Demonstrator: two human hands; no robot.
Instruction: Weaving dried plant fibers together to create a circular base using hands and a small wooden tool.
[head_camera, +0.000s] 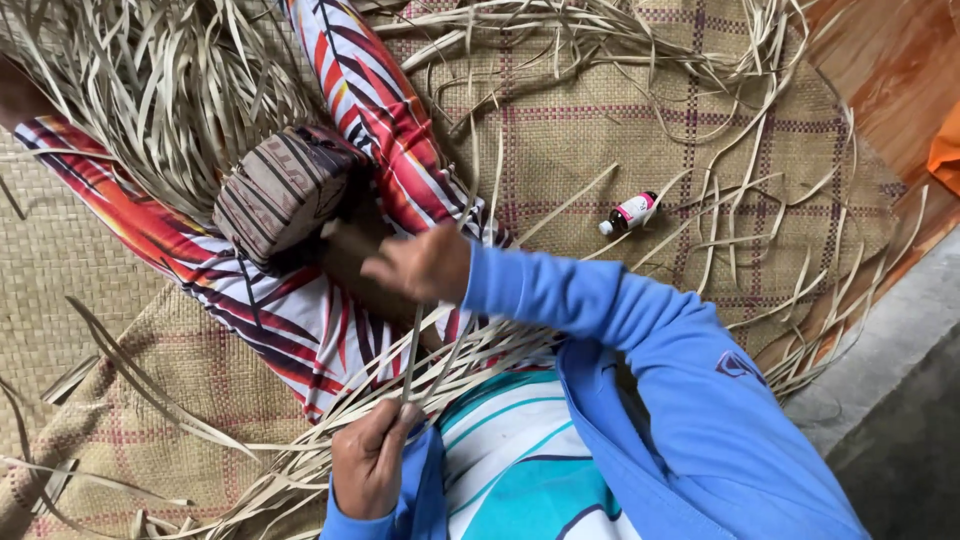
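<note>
both hands (372, 462) (420, 265) on thin, flat, perhaps dried palm strips (412, 345)

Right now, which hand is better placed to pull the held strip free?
Right, probably. The right hand sits at the far end of the strip, away from the body. The left hand grips its near end.

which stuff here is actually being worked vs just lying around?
In use:
- thin leaf strip, stretched between both hands
- left hand, gripping its lower end
- right hand, at its upper end
- loose strips across the lap

Lying about:
- small bottle on the woven mat
- striped block
- heap of strips
</note>
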